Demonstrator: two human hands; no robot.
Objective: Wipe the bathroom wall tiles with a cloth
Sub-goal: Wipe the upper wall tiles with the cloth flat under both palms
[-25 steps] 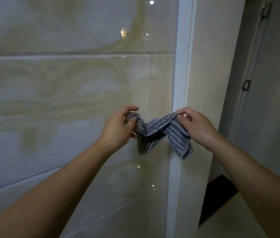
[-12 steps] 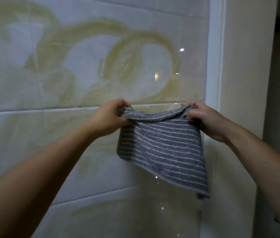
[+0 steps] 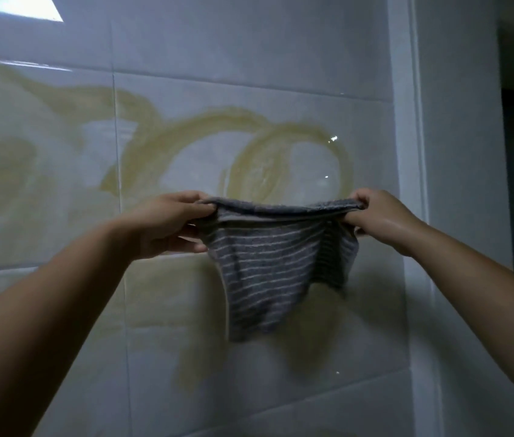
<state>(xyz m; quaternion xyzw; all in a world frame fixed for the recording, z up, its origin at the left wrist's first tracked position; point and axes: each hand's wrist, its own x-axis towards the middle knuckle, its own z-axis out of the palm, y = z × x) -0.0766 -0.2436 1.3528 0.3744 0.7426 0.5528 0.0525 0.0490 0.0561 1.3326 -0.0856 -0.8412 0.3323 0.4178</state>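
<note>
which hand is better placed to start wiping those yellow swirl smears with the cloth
Probably the right hand. It grips the striped cloth just below the ring-shaped yellow smear near the white corner trim. The left hand sits further from it.

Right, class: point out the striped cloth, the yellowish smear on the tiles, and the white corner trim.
striped cloth (image 3: 268, 272), head view, middle of the hanging striped face.
yellowish smear (image 3: 284, 134), head view, top of the right-hand loop.
white corner trim (image 3: 405, 121), head view, upper stretch of the vertical strip.

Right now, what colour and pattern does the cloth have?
Grey with thin pale horizontal stripes, seen in the head view: the cloth.
</note>
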